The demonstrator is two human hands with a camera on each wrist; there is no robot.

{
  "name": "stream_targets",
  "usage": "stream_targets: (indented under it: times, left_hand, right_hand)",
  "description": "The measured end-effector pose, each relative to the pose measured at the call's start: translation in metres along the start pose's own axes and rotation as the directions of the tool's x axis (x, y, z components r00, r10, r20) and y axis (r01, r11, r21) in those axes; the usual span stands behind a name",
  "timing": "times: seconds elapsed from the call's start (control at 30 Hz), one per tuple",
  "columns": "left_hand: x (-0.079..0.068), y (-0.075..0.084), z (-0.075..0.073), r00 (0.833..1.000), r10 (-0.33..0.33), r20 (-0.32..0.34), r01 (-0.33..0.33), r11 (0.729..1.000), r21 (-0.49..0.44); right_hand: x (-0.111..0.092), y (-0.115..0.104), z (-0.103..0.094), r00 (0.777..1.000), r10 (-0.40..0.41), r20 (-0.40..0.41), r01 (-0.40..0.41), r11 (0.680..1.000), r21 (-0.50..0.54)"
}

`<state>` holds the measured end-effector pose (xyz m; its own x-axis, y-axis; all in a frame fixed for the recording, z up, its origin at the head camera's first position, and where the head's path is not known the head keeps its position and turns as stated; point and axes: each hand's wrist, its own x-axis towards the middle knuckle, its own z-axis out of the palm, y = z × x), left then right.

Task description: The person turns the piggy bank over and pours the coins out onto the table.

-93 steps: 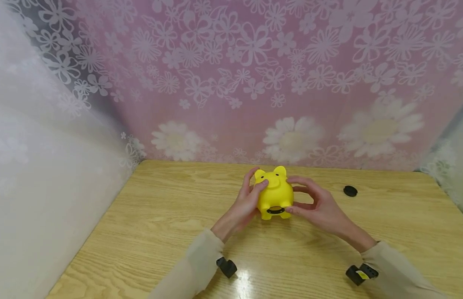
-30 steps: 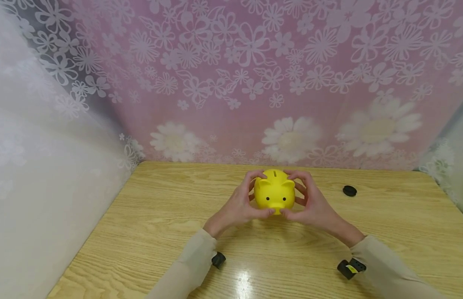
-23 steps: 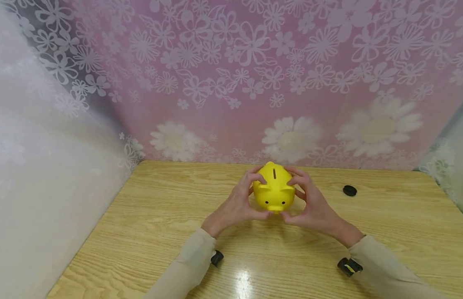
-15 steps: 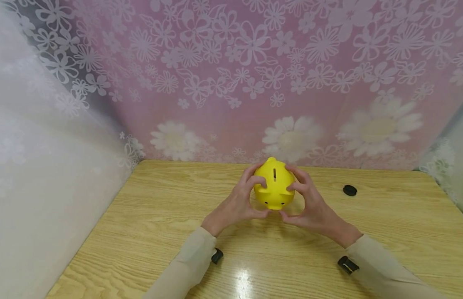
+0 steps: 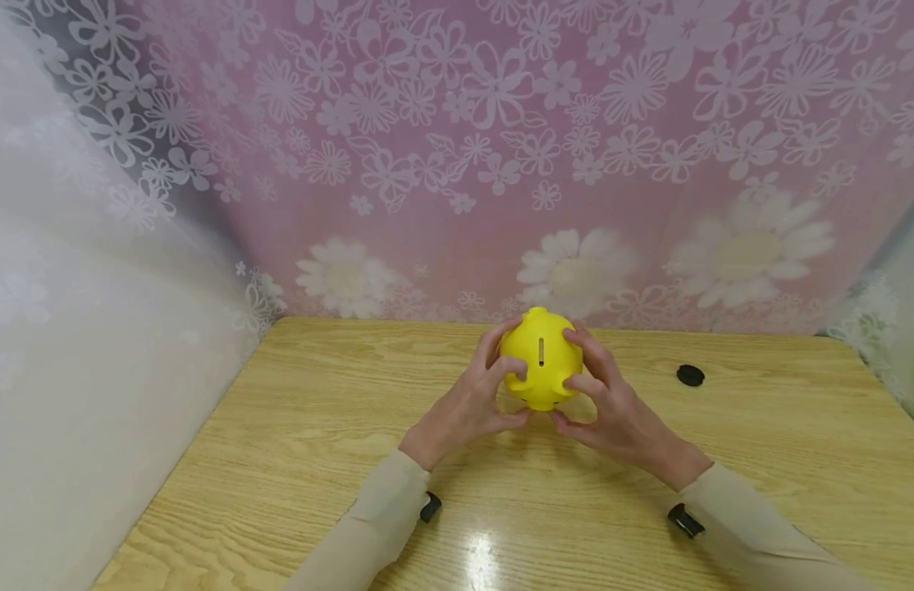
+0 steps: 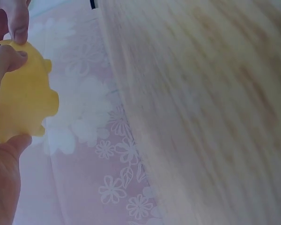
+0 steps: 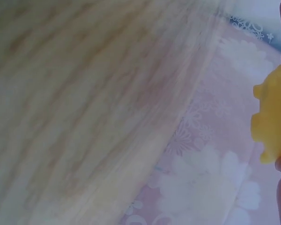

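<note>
A yellow piggy bank (image 5: 546,336) is held between both hands near the table's far side in the head view. Its coin slot faces up, and its snout points toward the person. My left hand (image 5: 468,402) grips its left side, thumb by the snout and fingers curled over the body. From the other side my right hand (image 5: 619,410) grips it the same way. The left wrist view shows the piggy bank (image 6: 28,98) at the left edge, raised off the table. In the right wrist view, part of the piggy bank (image 7: 274,117) shows at the right edge.
A round black cap (image 5: 690,375) lies on the wooden table (image 5: 317,427) to the right of the hands. Behind the table hangs a pink flowered curtain (image 5: 442,205); a whitish curtain (image 5: 95,369) stands at the left.
The piggy bank, earlier held with its face and belly toward the person, has been tipped forward so its slotted back faces up. The right hand now grips it symmetrically with the left.
</note>
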<state>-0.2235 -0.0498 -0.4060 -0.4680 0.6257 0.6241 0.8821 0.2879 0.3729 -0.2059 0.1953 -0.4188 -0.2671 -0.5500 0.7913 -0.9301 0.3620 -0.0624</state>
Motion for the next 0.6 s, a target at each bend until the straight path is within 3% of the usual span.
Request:
stream_targets:
  times: [0.43, 0.6]
  left_hand:
    - [-0.0022, -0.0021, 0.0018, 1.000, -0.005, -0.011, 0.005, 1.000, 0.017]
    - [-0.0033, -0.0030, 0.0003, 0.999, -0.048, -0.002, 0.048, 0.999, -0.023]
  right_hand:
    - [0.0017, 0.0003, 0.0006, 1.000, 0.007, 0.013, -0.006, 0.999, -0.036]
    - [0.0002, -0.0013, -0.0009, 0.994, 0.110, 0.027, -0.110, 0.994, 0.003]
